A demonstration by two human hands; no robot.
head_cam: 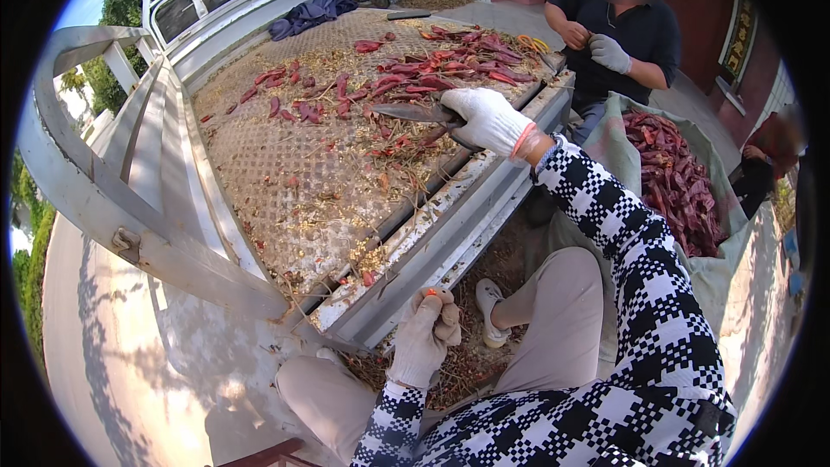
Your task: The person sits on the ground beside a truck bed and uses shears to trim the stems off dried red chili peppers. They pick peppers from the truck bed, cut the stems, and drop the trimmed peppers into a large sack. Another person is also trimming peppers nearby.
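My right hand (483,120), in a white knit glove, grips a pair of dark metal scissors (415,111), its blades pointing left over the truck bed (272,188). Behind the blades, dried red chili peppers (428,71) lie in a loose heap, with a few scattered to the left. Low in front of me, beyond the bed's edge, is my gloved left hand (425,337) with its fingers curled in. An orange-red spot shows at its thumb tip; I cannot tell what it is. Stems and pale seeds litter the bed.
Across the corner, a person (622,39) works with one gloved hand. A large green sack (729,207) of dried chilies stands at my right. Orange-handled scissors (533,44) and a dark cloth (311,13) rest on the bed. A metal side rail (130,207) curves along the left.
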